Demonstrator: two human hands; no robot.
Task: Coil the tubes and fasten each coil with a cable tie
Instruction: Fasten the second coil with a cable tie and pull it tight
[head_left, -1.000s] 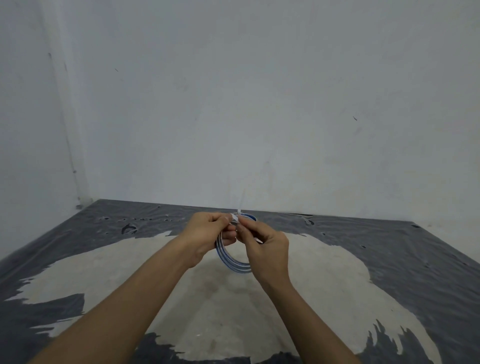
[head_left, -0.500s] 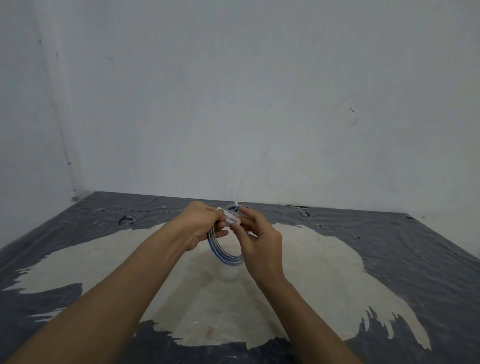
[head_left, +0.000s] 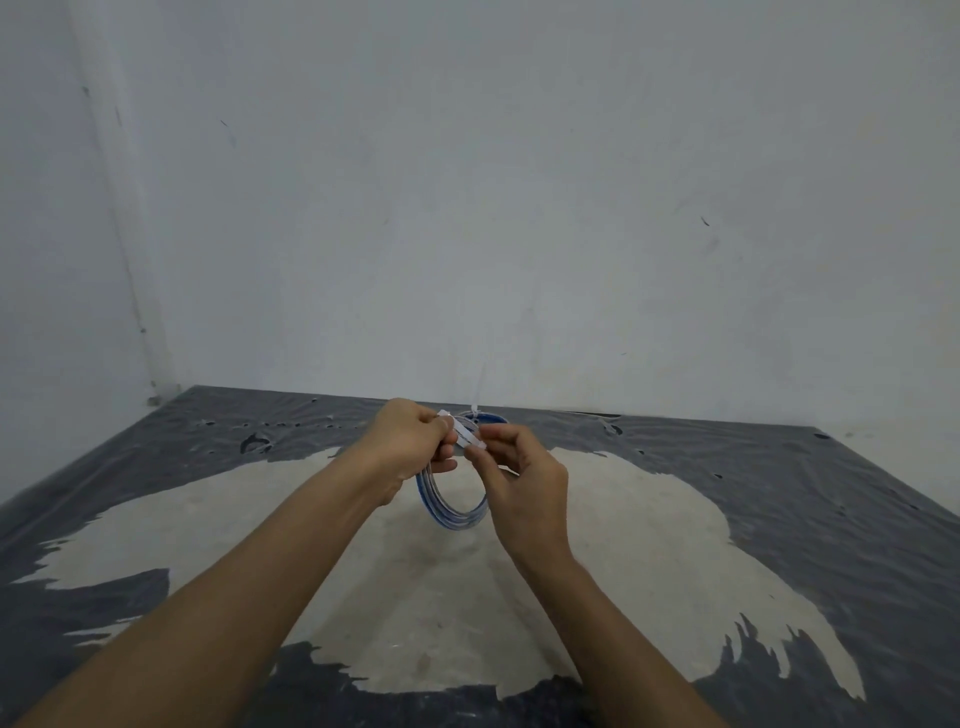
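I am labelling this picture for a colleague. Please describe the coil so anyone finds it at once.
A dark sheet lies below the wall. Above its middle, the left hand and the right hand come close together. Between them hangs the coil, the only ring there, striped blue and white.

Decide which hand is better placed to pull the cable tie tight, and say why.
Right, most likely. The right hand pinches one end of the white cable tie and holds nothing else, while the left hand grips the coil and the tie's other end, steadying both.
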